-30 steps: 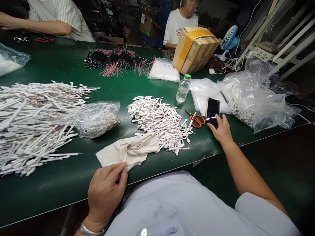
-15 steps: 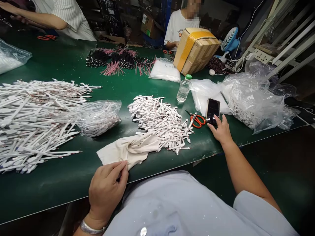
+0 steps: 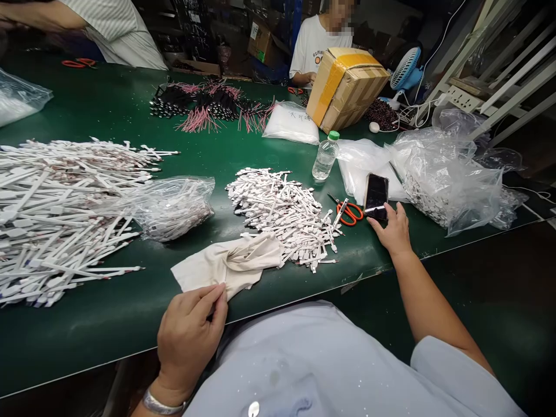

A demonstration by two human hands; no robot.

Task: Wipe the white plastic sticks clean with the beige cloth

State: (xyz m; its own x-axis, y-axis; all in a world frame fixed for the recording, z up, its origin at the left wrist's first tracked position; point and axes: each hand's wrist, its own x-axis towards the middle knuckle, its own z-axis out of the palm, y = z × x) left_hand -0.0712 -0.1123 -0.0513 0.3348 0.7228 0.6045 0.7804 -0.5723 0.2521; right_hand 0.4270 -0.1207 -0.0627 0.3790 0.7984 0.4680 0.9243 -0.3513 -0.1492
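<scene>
My left hand (image 3: pixel 189 336) rests at the near edge of the green table (image 3: pixel 108 324), its thumb and fingers pinched on a corner of a beige cloth (image 3: pixel 230 262). The cloth lies crumpled against a pile of small white tagged pieces (image 3: pixel 282 214). My right hand (image 3: pixel 393 231) lies at the bottom end of a black phone (image 3: pixel 376 196), fingertips touching it; the phone stays flat on the table. Red-handled scissors (image 3: pixel 347 211) sit just left of the phone.
A big heap of white strips (image 3: pixel 61 214) and a clear bag of them (image 3: pixel 174 205) lie left. A water bottle (image 3: pixel 324 156), plastic bags (image 3: pixel 447 174), a taped carton (image 3: pixel 345 87), a fan (image 3: pixel 406 69) and dark wire bundles (image 3: pixel 208 107) stand farther back. Two other people sit across.
My right hand has shifted slightly on the phone's bottom end. The person at the far left has drawn an arm back. My left hand keeps its pinch on the cloth.
</scene>
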